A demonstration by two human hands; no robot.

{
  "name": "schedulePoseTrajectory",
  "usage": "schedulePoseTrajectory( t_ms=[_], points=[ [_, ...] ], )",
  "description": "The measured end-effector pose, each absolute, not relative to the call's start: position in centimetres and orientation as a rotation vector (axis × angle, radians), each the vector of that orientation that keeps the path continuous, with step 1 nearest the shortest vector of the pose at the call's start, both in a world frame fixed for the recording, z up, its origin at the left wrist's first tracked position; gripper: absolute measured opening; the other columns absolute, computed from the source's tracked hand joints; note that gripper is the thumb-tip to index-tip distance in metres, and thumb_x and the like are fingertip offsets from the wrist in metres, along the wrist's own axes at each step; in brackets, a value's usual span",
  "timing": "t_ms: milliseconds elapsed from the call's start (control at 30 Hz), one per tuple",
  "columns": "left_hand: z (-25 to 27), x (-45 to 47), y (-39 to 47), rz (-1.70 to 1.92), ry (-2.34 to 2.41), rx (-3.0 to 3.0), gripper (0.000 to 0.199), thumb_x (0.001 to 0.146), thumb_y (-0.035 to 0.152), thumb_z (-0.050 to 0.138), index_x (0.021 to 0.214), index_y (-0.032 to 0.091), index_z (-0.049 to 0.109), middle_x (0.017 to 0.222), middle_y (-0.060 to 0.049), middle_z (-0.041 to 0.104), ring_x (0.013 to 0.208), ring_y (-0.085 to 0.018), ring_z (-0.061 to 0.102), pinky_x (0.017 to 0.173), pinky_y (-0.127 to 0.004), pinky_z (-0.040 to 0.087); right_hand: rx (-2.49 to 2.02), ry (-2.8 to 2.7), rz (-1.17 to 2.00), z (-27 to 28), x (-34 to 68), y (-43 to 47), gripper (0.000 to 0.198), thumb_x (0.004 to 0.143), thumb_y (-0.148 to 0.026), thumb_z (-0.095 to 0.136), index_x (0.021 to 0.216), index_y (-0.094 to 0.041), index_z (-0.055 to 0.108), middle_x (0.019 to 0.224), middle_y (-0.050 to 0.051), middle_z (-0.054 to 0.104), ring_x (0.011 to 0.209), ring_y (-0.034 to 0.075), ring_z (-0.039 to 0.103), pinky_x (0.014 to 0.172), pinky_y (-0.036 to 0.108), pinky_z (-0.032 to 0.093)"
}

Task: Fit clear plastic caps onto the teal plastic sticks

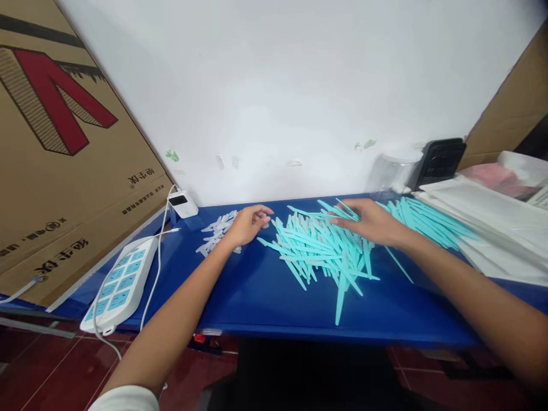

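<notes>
A large loose pile of thin turquoise plastic sticks (317,251) with pale tips lies on the blue table. At the pile's far right side, my right hand (363,220) is closed around several turquoise sticks (345,209), which poke out past its thumb and fingers. To the left, my left hand (250,222) is closed with thumb and fingers curled together. A small pale translucent piece (266,224) shows at its fingertips. Just behind that hand is a heap of small translucent plastic pieces (216,231), partly hidden by the wrist.
More turquoise sticks (428,220) lie in a bundle at the right, beside white bags (505,228). A clear jar (394,171) and a black holder (440,160) stand by the wall. A power strip (122,282), cables and a white device (184,204) are at the left, near a large carton (77,171).
</notes>
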State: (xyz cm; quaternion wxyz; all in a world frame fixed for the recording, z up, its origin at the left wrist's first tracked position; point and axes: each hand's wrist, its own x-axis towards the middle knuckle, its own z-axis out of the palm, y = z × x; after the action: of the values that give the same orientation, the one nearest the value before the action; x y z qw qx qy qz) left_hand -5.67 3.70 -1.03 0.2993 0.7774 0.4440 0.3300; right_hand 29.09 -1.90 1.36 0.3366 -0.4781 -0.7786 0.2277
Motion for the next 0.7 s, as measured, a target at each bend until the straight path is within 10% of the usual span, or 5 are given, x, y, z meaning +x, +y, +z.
schedulePoseTrajectory(
  t_ms=[700],
  points=[
    [-1.7,-0.5,-0.2,1.136,0.968,1.475,0.042,0.070,0.045,0.093,0.093,0.012,0.079,0.089,-0.014,0.081,0.078,-0.022,0.076,0.069,-0.031,0.060,-1.244,-1.954,0.750,2.4,27.2,-3.7,0.039,0.088,-0.059,0.073,0.081,-0.021,0.077,0.062,-0.001,0.065,0.046,0.012,0.052,0.048,0.028,0.039]
  ],
)
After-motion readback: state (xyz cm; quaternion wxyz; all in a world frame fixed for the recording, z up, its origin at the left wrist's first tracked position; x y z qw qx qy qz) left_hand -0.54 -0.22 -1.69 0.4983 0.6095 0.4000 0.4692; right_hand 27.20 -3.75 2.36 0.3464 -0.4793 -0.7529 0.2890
